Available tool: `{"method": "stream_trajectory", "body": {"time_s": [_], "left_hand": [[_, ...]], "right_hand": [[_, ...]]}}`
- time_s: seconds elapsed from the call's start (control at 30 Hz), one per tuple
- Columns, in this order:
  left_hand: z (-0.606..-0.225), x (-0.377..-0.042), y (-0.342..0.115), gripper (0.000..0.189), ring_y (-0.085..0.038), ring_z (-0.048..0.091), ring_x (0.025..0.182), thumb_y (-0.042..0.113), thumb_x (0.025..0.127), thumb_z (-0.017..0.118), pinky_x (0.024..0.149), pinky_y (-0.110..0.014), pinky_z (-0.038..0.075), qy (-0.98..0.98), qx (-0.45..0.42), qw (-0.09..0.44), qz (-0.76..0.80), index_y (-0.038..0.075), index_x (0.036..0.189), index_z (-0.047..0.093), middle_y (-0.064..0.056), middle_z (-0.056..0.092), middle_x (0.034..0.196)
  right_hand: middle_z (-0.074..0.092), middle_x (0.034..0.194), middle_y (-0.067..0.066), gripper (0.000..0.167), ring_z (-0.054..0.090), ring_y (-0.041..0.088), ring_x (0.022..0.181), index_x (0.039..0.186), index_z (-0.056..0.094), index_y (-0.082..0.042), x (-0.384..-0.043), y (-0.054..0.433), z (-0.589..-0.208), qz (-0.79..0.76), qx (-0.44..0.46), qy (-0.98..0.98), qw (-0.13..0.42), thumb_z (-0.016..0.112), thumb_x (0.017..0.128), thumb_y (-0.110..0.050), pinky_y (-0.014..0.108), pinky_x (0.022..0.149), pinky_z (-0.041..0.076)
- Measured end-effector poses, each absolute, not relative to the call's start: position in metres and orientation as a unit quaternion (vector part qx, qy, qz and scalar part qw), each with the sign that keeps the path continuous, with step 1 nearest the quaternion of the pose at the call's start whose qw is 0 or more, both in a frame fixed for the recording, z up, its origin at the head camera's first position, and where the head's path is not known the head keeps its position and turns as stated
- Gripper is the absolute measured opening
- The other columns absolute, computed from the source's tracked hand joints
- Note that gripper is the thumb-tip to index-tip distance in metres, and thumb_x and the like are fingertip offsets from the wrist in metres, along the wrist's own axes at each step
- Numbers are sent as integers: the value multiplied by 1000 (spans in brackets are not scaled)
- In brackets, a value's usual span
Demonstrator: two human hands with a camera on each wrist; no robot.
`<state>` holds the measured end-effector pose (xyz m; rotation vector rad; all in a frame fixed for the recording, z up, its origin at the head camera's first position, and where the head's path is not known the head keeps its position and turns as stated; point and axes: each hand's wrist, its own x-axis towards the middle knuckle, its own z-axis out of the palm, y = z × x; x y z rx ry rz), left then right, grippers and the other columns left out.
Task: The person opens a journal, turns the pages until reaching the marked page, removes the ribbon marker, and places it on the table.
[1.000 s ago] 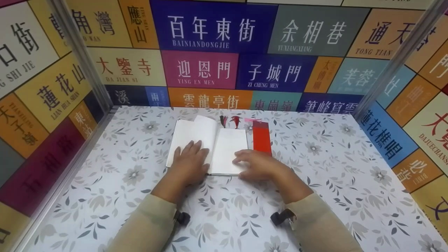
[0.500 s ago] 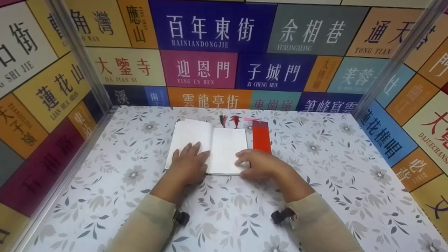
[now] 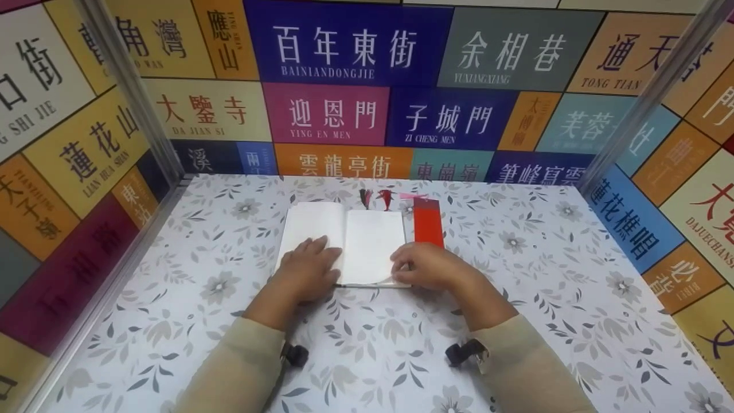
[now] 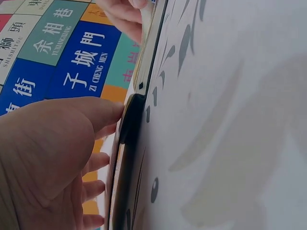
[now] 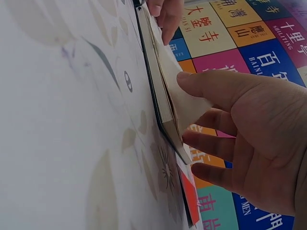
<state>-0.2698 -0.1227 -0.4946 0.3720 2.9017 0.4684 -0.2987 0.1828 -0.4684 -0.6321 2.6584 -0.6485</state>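
Here, in the head view, we are reaching both arms over a patterned counter [image 3: 367, 350], where an open book [image 3: 373, 241] is lying between our hands. Our left grip [image 3: 309, 267] is resting on the left-hand side, fingers spread; our right grip [image 3: 427, 267] is curling in at the lower right corner. A red strip [image 3: 427, 221] is lying just beside the book, partly hidden by the right grip, and a red tassel [image 3: 385, 199] is showing past the far edge.

In the left wrist view, we are touching the book's near edge with the left thumb, the other fingers reaching loosely over the paper; nothing is being pinched.

In the right wrist view, we are pinching a page [image 5: 189, 103] between thumb and fingers, and it is curving up from the book; whether it is one sheet or more, we cannot tell. We are apparently turning a page, and the next move is probably calling for a light pinch and a leftward sweep, with the left grip making room.
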Motion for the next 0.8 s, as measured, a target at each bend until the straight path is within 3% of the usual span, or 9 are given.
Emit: {"method": "stream_trajectory", "body": {"time_s": [0.13, 0.27, 0.5, 0.8], "left_hand": [[-494, -272, -125, 58, -36, 20, 168, 46, 110, 50, 135, -65, 21, 975, 123, 103, 156, 32, 165, 42, -5, 25, 180], [-493, -273, -129, 57, -32, 20, 169, 45, 110, 50, 136, -63, 19, 972, 117, 124, 162, 34, 165, 42, 0, 24, 181], [-490, -272, -138, 54, -26, 22, 169, 42, 110, 54, 138, -56, 19, 966, 111, 143, 185, 37, 163, 45, 8, 27, 179], [-488, -273, -137, 55, -26, 25, 168, 45, 107, 59, 138, -56, 20, 963, 102, 143, 203, 34, 160, 50, 7, 30, 178]], "right_hand": [[73, 128, -6, 10, 65, 17, 98, 97, 81, -36, -298, 184, -466, -233, -217, 933, 168, 76, 99, -28, 32, 83, 62], [73, 119, -5, 10, 65, 18, 89, 99, 81, -35, -298, 184, -465, -232, -218, 932, 171, 75, 99, -26, 31, 74, 60], [73, 115, -6, 10, 66, 18, 86, 99, 81, -35, -299, 184, -466, -234, -214, 932, 177, 76, 99, -27, 31, 70, 61], [70, 91, -1, 7, 67, 20, 70, 98, 79, -28, -300, 186, -465, -259, -208, 928, 169, 74, 100, -24, 32, 61, 61]]}}
